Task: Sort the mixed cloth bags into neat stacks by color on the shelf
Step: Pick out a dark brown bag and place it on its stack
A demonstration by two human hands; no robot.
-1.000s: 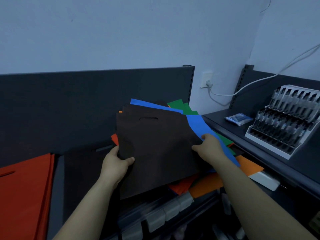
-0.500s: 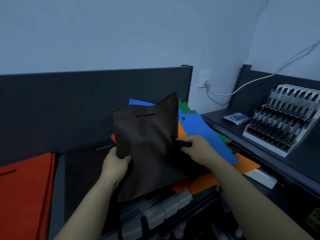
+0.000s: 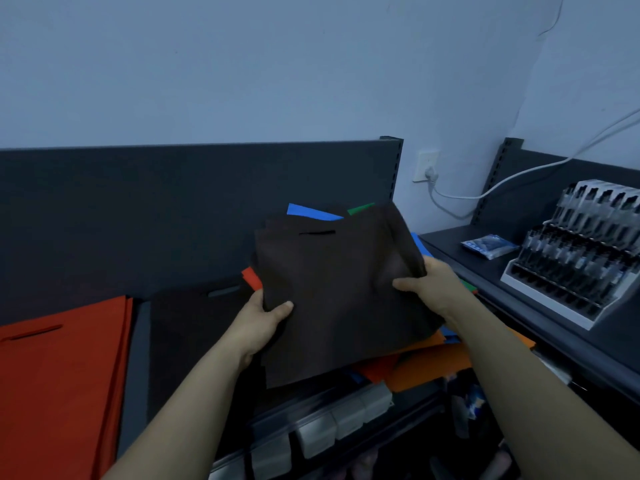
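I hold a dark brown cloth bag (image 3: 332, 289) with a slot handle above the mixed pile (image 3: 426, 368) of orange, blue, green and red bags. My left hand (image 3: 265, 318) grips its left edge, thumb on top. My right hand (image 3: 427, 284) grips its right side, where the cloth is bunched and folded over. A stack of red bags (image 3: 59, 382) lies flat at the left. Between that stack and the mixed pile lies a stack of dark brown bags (image 3: 194, 327), partly hidden by my left arm.
The dark shelf back panel (image 3: 173, 209) rises behind the bags. At the right, a second shelf (image 3: 446, 240) carries a white tiered display rack (image 3: 575, 258) and a small blue packet (image 3: 488, 244). A white cable runs from the wall socket (image 3: 426, 167). Price-tag holders (image 3: 325, 427) line the front edge.
My right hand moved from the pile onto the brown bag's right side and gathered it, while the bag lifted off the pile. My left hand kept its grip on the left edge.
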